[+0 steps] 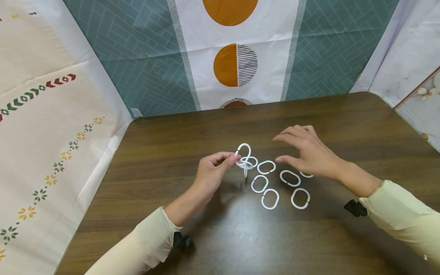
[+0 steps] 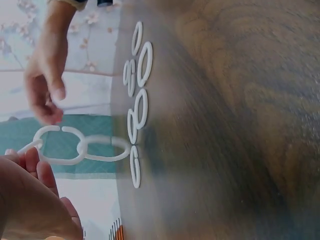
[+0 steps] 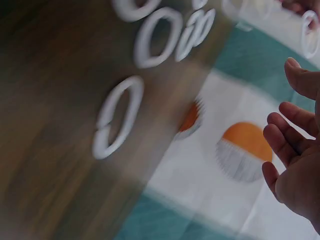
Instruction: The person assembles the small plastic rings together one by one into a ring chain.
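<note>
My left hand (image 1: 213,170) pinches the end of a short chain of white plastic links (image 2: 62,161) between thumb and fingers, above the table. The oval links are joined one through another, each with a small split in its side. In the left wrist view the chain stretches away from the fingertips toward the table. My right hand (image 1: 306,151) hovers over the far side of the loose links (image 1: 269,209), thumb and fingers spread apart, holding nothing. Several of these loose white links lie flat on the tabletop between and in front of the hands, one partly hidden behind the right wrist.
The brown wood-grain table (image 1: 165,152) runs to a far edge against a teal and white cloth (image 1: 144,76) with orange circles. Patterned cloth hangs on the left, light cloth on the right. A small black device (image 1: 355,208) sits at the right sleeve.
</note>
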### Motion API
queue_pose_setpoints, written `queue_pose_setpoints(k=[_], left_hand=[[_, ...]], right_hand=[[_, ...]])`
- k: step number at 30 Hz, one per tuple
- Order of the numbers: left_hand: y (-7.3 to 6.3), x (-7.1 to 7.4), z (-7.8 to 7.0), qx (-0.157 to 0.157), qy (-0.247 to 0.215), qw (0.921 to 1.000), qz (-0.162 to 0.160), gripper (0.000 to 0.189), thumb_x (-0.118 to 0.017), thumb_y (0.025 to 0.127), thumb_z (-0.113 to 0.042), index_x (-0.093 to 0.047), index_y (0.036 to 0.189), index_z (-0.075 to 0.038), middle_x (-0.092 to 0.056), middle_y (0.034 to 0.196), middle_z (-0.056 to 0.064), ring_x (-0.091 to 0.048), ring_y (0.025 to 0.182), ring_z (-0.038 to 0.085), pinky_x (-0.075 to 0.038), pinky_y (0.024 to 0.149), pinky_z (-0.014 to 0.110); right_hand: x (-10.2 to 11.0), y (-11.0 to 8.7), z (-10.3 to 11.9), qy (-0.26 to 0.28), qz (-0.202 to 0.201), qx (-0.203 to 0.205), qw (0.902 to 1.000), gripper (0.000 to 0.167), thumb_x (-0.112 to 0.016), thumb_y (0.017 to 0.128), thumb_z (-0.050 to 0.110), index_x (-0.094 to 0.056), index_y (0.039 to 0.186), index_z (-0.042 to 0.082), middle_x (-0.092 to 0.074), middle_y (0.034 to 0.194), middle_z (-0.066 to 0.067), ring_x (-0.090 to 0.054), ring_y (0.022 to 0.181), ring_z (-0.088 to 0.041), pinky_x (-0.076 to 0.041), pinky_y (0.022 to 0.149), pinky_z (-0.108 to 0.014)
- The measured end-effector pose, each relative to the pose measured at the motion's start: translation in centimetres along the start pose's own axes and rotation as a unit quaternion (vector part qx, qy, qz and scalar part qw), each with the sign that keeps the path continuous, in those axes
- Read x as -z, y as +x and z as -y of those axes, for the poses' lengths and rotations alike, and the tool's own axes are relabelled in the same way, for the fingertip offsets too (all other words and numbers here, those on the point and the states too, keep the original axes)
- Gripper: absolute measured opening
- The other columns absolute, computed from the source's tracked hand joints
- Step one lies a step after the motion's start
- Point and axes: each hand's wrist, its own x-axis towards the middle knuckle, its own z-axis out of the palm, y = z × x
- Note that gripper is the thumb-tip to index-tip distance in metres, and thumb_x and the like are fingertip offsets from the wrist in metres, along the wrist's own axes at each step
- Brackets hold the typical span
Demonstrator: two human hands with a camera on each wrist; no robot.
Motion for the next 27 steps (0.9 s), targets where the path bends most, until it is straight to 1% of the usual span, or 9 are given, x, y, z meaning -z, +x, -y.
queue_pose_setpoints(k=[4, 8, 11, 16, 18, 21, 23, 27], left_hand=[[0.1, 0.2, 0.1, 0.002, 0.001, 1.0, 0.003, 0.018, -0.067, 0.091, -0.013, -0.071, 0.097, 0.002, -0.073, 0.091, 0.006, -0.062, 0.09, 0.027, -0.047, 0.09, 0.044], [0.1, 0.2, 0.1, 0.006, 0.006, 1.0, 0.004, 0.018, -0.068, 0.09, -0.015, -0.072, 0.097, 0.001, -0.071, 0.086, 0.003, -0.062, 0.086, 0.023, -0.048, 0.088, 0.041], [0.1, 0.1, 0.0, 0.009, 0.008, 0.9999, 0.003, 0.018, -0.069, 0.089, -0.015, -0.072, 0.096, 0.001, -0.071, 0.085, 0.001, -0.06, 0.084, 0.018, -0.048, 0.086, 0.039], [0.1, 0.1, 0.1, 0.013, 0.011, 0.9998, 0.004, 0.018, -0.069, 0.089, -0.014, -0.072, 0.096, 0.002, -0.071, 0.085, 0.005, -0.06, 0.083, 0.015, -0.047, 0.087, 0.04], [0.1, 0.1, 0.1, 0.014, 0.014, 0.9998, 0.006, 0.019, -0.069, 0.089, -0.014, -0.071, 0.097, 0.003, -0.071, 0.087, 0.007, -0.06, 0.083, 0.014, -0.048, 0.086, 0.038], [0.1, 0.1, 0.0, 0.02, 0.019, 0.9996, 0.008, 0.018, -0.069, 0.089, -0.014, -0.072, 0.097, 0.002, -0.07, 0.086, 0.007, -0.06, 0.082, 0.014, -0.047, 0.086, 0.036], [0.1, 0.0, 0.0, 0.021, 0.022, 0.9995, 0.009, 0.018, -0.069, 0.088, -0.014, -0.072, 0.097, 0.002, -0.07, 0.087, 0.008, -0.06, 0.081, 0.013, -0.047, 0.085, 0.035], [0.0, 0.0, 0.1, 0.023, 0.023, 0.9994, 0.012, 0.017, -0.069, 0.088, -0.014, -0.072, 0.097, 0.001, -0.07, 0.088, 0.01, -0.06, 0.081, 0.013, -0.047, 0.087, 0.04]], right_hand=[[0.7, -1.9, -1.6, -0.02, 0.015, -0.047, 0.9986, 0.049, -0.086, 0.07, 0.019, -0.066, 0.113, 0.006, -0.061, 0.103, -0.003, -0.052, 0.096, -0.019, -0.028, 0.086, -0.046], [1.2, -3.4, -2.7, -0.046, 0.04, -0.084, 0.9945, 0.05, -0.086, 0.071, 0.024, -0.067, 0.114, 0.008, -0.062, 0.103, -0.005, -0.052, 0.096, -0.022, -0.027, 0.084, -0.047], [1.4, -4.4, -3.4, -0.062, 0.065, -0.107, 0.9902, 0.052, -0.086, 0.07, 0.028, -0.067, 0.115, 0.008, -0.062, 0.103, -0.006, -0.052, 0.097, -0.024, -0.027, 0.083, -0.048], [1.3, -5.7, -4.1, -0.086, 0.111, -0.127, 0.9819, 0.061, -0.086, 0.068, 0.037, -0.066, 0.115, 0.003, -0.061, 0.1, -0.008, -0.051, 0.094, -0.026, -0.029, 0.082, -0.05], [1.1, -6.2, -4.2, -0.099, 0.132, -0.134, 0.9772, 0.066, -0.085, 0.067, 0.042, -0.066, 0.115, 0.001, -0.06, 0.098, -0.007, -0.051, 0.092, -0.026, -0.029, 0.081, -0.051], [0.8, -6.7, -4.3, -0.116, 0.159, -0.144, 0.9698, 0.071, -0.083, 0.067, 0.049, -0.067, 0.114, -0.001, -0.059, 0.095, -0.006, -0.051, 0.089, -0.026, -0.03, 0.08, -0.052], [0.5, -7.0, -4.3, -0.123, 0.166, -0.147, 0.9673, 0.07, -0.083, 0.067, 0.049, -0.068, 0.112, -0.002, -0.059, 0.092, -0.004, -0.051, 0.087, -0.025, -0.03, 0.08, -0.051], [0.2, -7.2, -4.3, -0.126, 0.156, -0.141, 0.9694, 0.061, -0.084, 0.068, 0.045, -0.071, 0.105, -0.001, -0.058, 0.087, -0.003, -0.051, 0.084, -0.025, -0.031, 0.077, -0.05]])
